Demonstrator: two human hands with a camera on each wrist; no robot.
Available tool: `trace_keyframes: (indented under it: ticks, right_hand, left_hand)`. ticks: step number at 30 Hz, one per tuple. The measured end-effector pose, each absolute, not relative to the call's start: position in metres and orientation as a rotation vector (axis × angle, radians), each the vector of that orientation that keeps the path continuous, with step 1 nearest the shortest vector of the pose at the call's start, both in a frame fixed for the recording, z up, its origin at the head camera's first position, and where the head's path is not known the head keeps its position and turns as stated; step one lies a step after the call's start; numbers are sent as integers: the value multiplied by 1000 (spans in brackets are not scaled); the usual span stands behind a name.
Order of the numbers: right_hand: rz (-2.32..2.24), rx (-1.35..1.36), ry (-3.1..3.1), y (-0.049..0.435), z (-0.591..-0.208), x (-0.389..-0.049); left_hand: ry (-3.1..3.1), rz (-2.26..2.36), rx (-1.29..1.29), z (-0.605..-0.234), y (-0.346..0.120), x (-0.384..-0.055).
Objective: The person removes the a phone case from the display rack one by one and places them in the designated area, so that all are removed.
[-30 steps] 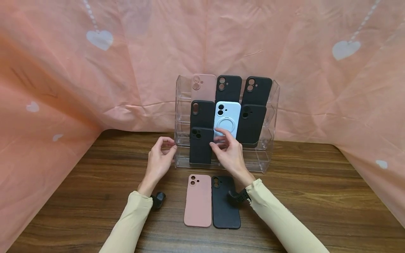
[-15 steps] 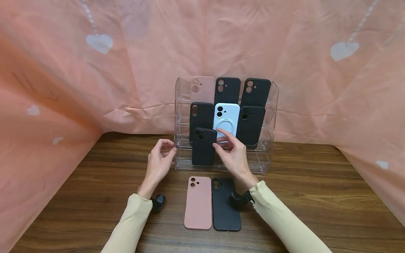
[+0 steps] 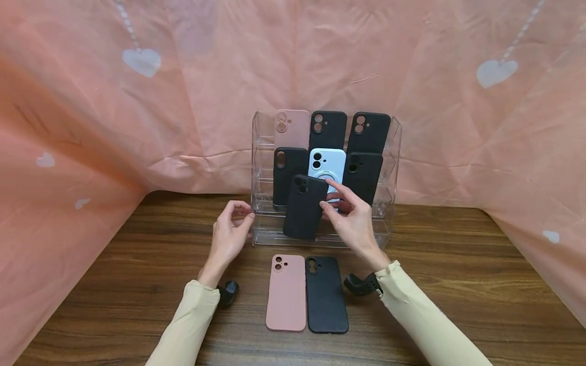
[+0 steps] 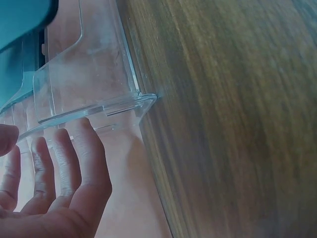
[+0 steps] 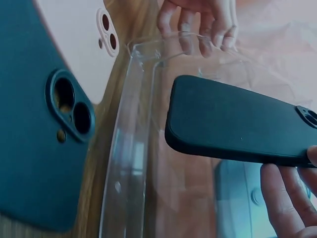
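Before pink drapes [image 3: 229, 76], pinching a black phone case [image 3: 304, 211] with right hand [image 3: 354, 222], gripping clear rack [image 3: 270, 235] at left with left hand [image 3: 230, 229].

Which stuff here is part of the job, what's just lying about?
In the job, likely:
held black case, in right hand
clear rack, left hand gripping its side
racked cases
loose pink case, loose black case

Just around:
heart-print cloth
wristbands

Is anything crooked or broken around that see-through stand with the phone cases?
One black case looks crooked: gripped by the right hand, it tilts in front of the clear stand, while the pale case behind looks straighter. The hand probably explains the tilt. I see nothing broken.
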State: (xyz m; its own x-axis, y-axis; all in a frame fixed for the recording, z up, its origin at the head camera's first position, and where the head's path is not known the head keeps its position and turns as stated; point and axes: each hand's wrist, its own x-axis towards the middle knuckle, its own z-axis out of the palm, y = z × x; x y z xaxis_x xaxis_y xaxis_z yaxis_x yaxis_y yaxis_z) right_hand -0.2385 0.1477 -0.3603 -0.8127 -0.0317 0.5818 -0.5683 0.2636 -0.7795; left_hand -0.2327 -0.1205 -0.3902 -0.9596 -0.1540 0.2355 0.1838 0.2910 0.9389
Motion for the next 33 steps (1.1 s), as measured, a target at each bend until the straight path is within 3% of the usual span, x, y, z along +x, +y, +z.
trace_keyframes:
  ticks: [33]
  right_hand:
    - [1560,597,-2457,238,-346,-194]
  left_hand:
    - [-2298,-1708,-19,-391,-123,-234]
